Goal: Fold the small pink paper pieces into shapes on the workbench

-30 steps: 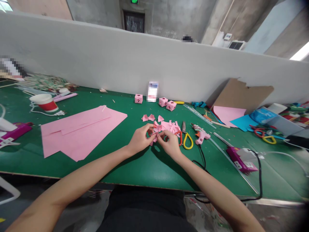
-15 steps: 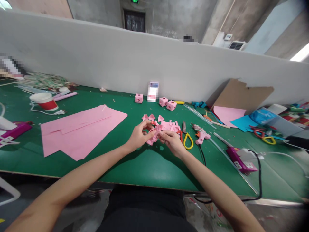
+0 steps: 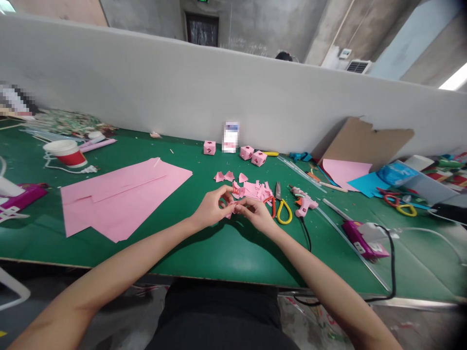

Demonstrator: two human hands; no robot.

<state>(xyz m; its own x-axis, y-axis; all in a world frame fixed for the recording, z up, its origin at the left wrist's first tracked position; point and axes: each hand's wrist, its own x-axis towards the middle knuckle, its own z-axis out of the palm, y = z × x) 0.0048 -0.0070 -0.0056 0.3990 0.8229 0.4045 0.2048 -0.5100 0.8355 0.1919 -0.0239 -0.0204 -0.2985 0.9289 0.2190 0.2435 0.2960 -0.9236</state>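
Between my two hands is a small piece of pink paper [image 3: 228, 215], mostly covered by fingers. My left hand [image 3: 212, 206] pinches it from the left, thumb against fingertips. From the right, my right hand [image 3: 255, 214] grips the same piece, fingertips close to the left thumb. Just beyond them lie cut pink paper strips [image 3: 260, 190] and a few folded pink paper bits [image 3: 229, 176]. Scissors [image 3: 283, 211] with a yellow and an orange handle loop rest right of my right hand. Farther back sit three pink paper cubes [image 3: 209, 148] with dark diamond-shaped marks.
A pink glue gun [image 3: 305, 206] with a black cord lies right of the scissors. Large pink paper sheets [image 3: 124, 199] cover the left side. A paper cup [image 3: 67, 153] stands far left. Purple power strips [image 3: 365, 241] sit at both sides. A grey partition [image 3: 164, 87] borders the green table.
The pink paper has been drawn in between my fingers and shows much less now. My right hand has shifted slightly left, closer to the left one.
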